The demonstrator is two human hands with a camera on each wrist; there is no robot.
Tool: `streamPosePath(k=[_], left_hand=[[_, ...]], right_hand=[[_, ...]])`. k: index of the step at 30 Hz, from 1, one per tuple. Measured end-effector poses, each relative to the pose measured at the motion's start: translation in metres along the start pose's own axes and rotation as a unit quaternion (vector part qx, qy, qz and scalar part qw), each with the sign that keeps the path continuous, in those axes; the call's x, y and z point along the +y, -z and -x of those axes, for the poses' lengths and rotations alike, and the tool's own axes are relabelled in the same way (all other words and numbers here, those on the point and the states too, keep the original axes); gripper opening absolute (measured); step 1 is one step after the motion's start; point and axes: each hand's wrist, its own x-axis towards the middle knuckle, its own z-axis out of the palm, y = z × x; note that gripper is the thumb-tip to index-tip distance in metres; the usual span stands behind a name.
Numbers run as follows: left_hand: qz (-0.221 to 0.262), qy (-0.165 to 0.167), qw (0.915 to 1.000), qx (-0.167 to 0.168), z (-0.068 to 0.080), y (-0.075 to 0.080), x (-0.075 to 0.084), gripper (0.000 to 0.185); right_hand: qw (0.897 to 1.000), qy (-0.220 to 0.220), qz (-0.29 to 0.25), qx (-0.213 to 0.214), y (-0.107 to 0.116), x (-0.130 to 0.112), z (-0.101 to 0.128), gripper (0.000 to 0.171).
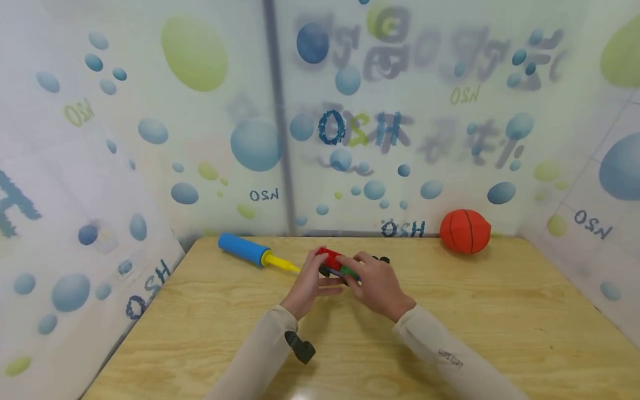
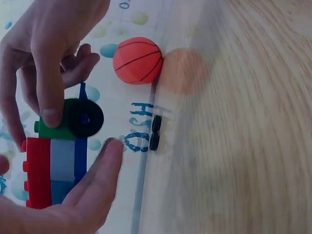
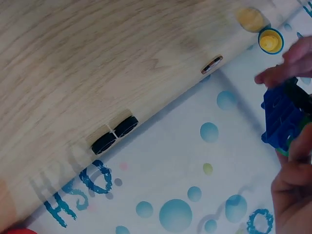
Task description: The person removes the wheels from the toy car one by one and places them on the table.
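Head view shows the toy brick car [image 1: 337,263] held between both hands above the table's [image 1: 500,311] middle, lengthwise between them, left hand [image 1: 311,284] cupping its red end, right hand [image 1: 376,283] pinching its wheel [image 2: 84,117].

1. Head view: bright, even, diffuse light; colours slightly washed and cool.
2. Small white glare patch on the wooden surface [image 1: 490,311] at the bottom edge, so light comes from overhead.
3. Soft, faint shadows under both forearms and beneath the orange ball [image 1: 465,231].
4. Printed backdrop [image 1: 380,128] lettering is smeared and soft; wide-angle bend shows at the side walls.
5. Left wrist view: dimmer, bluish; surface grain streaked with blur, toy block car [image 2: 56,161] fairly sharp, fingertips soft.
6. Right wrist view: dim, blue cast; hands at the right edge blurred, two black wheels [image 3: 115,134] sharper.
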Motion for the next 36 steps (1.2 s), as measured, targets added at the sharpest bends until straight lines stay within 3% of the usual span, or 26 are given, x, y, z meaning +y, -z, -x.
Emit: streamPosePath(k=[3,6,11,13,14,20,24,28,31,36], left_hand=[[-0.063,0.021,0.9968,-0.045,0.002,0.005,0.002,0.065],[-0.171,0.020,0.9843,-0.037,0.004,0.008,0.006,0.067],[-0.341,-0.050,0.9381,0.034,0.009,0.004,0.015,0.056],[-0.373,-0.088,0.9232,0.034,0.011,0.001,0.018,0.050],[-0.378,-0.104,0.9195,0.024,0.012,0.000,0.019,0.046],[-0.366,-0.160,0.9155,-0.051,0.020,-0.004,0.023,0.041],[-0.357,-0.184,0.9137,-0.064,0.021,-0.001,0.023,0.043],[-0.343,-0.203,0.9140,-0.077,0.020,0.002,0.020,0.040],[-0.341,-0.206,0.9128,-0.090,0.019,0.005,0.016,0.037],[-0.331,-0.200,0.9150,-0.116,0.016,0.008,0.014,0.030]], right_hand=[[0.998,-0.038,-0.052,-0.012,0.003,0.006,0.000,0.039],[0.986,-0.083,-0.137,-0.052,0.010,0.014,-0.003,0.037],[0.935,-0.131,-0.298,-0.143,0.025,0.031,-0.008,0.036],[0.918,-0.122,-0.334,-0.174,0.030,0.035,-0.009,0.036],[0.914,-0.112,-0.343,-0.186,0.033,0.037,-0.010,0.035],[0.902,-0.082,-0.363,-0.221,0.041,0.039,-0.012,0.035],[0.891,-0.123,-0.380,-0.217,0.044,0.039,-0.013,0.039],[0.872,-0.163,-0.414,-0.204,0.045,0.039,-0.013,0.042],[0.862,-0.172,-0.434,-0.197,0.043,0.040,-0.013,0.042],[0.856,-0.168,-0.446,-0.199,0.041,0.043,-0.014,0.039]])
